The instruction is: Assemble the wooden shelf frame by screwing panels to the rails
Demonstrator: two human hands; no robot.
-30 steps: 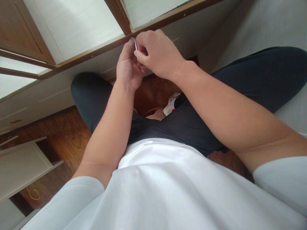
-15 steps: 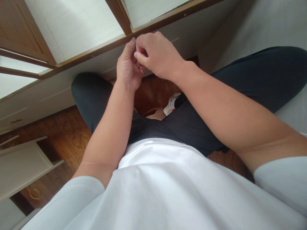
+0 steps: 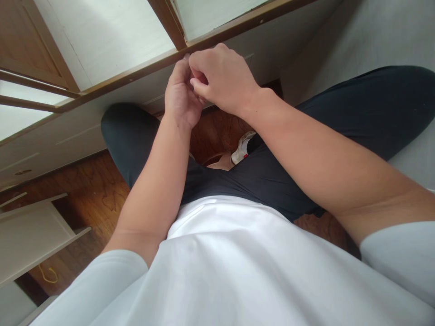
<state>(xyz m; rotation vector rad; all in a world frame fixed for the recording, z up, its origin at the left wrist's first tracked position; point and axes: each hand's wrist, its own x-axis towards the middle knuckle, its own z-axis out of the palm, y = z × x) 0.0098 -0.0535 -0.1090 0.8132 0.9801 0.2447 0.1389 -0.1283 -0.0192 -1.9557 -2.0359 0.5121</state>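
Observation:
My left hand [image 3: 184,93] is raised with its palm side toward me, its fingers curled and its thumb up. Against it, my right hand [image 3: 222,79] is closed, thumb and forefinger bent together at the left fingers. What the two hands hold between them is hidden by the fingers. Both hands meet above the gap between my knees, just below the wooden frame edge [image 3: 136,78].
A wood-framed cabinet front with pale panels [image 3: 105,40] runs across the top. Dark trousers cover my spread legs [image 3: 367,108]. A white shoe [image 3: 242,148] rests on the brown wood floor [image 3: 98,190]. A pale drawer-like piece [image 3: 37,231] and a yellow cord [image 3: 49,275] lie lower left.
My right hand has shifted slightly left and over the left fingertips. A thin pale edge seen between the fingers before is now covered. The left hand has barely moved.

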